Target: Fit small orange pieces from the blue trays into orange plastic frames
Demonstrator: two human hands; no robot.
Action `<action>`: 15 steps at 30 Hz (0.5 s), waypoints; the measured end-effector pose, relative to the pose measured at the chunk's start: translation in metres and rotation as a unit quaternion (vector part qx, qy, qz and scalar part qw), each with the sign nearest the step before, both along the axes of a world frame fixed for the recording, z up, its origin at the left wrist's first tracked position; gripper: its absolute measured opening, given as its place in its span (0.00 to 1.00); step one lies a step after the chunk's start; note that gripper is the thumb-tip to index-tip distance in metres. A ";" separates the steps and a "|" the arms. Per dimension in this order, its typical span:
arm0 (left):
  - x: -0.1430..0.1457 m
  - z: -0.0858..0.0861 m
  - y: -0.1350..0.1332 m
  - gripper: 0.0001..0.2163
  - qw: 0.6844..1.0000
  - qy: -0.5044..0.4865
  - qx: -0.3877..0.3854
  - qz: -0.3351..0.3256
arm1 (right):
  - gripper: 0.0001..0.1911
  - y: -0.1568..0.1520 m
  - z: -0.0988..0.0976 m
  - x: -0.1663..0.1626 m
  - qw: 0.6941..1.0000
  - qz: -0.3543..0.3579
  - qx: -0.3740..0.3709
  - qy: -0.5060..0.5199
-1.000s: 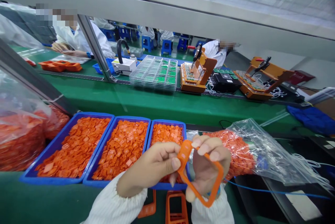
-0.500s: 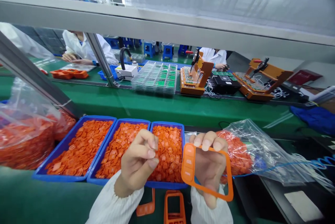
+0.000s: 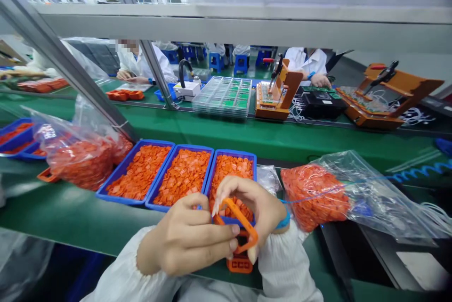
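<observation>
My right hand [image 3: 263,200] grips an orange plastic frame [image 3: 243,219], fingers at its upper end and thumb near the lower end. The frame is turned nearly edge-on. From the left, my left hand [image 3: 190,236] closes over the frame's near side, and its fingertips reach the opening. Its thumb is hidden, so I cannot tell if a small piece is also in those fingers. Below the hands another orange housing [image 3: 240,265] lies on the green table, partly covered. Just behind stand blue trays full of small orange pieces: a right tray [image 3: 254,157], a middle tray [image 3: 212,151] and a left tray [image 3: 173,143].
A bag of orange parts [image 3: 314,193] lies to the right, another bag [image 3: 84,160] to the left. Beyond the metal post [image 3: 157,73] are clear stacked trays [image 3: 222,97], an orange fixture [image 3: 278,97] and co-workers in white coats. A blue coiled cord [image 3: 420,170] hangs at right.
My left hand has come over to the frame in my right hand. The frame has turned from face-on to nearly edge-on and moved left. The view has shifted.
</observation>
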State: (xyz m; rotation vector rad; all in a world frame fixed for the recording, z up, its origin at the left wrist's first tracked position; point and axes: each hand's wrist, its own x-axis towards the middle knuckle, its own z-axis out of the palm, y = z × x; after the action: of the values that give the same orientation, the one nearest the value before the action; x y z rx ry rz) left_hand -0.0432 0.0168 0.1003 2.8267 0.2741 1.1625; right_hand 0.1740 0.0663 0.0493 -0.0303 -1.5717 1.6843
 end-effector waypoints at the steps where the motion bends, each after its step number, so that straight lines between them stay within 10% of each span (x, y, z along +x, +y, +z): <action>1: -0.004 -0.002 -0.005 0.08 1.000 0.015 0.016 0.013 | 0.52 0.001 0.000 -0.004 1.000 0.013 0.008 0.003; 9: -0.031 -0.031 -0.045 0.08 0.993 0.003 -0.071 0.097 | 0.47 0.009 0.011 0.000 0.989 -0.036 0.050 -0.137; 15: -0.030 -0.103 -0.071 0.14 0.964 0.111 -0.192 0.146 | 0.31 0.020 0.001 0.031 0.978 -0.183 -0.065 -0.074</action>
State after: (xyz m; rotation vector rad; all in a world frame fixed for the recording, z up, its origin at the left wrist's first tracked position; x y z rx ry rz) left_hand -0.0731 -0.0544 -0.0025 2.6177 0.8555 0.7212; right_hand 0.2054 0.0863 0.0506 -0.4922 -1.4544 1.5137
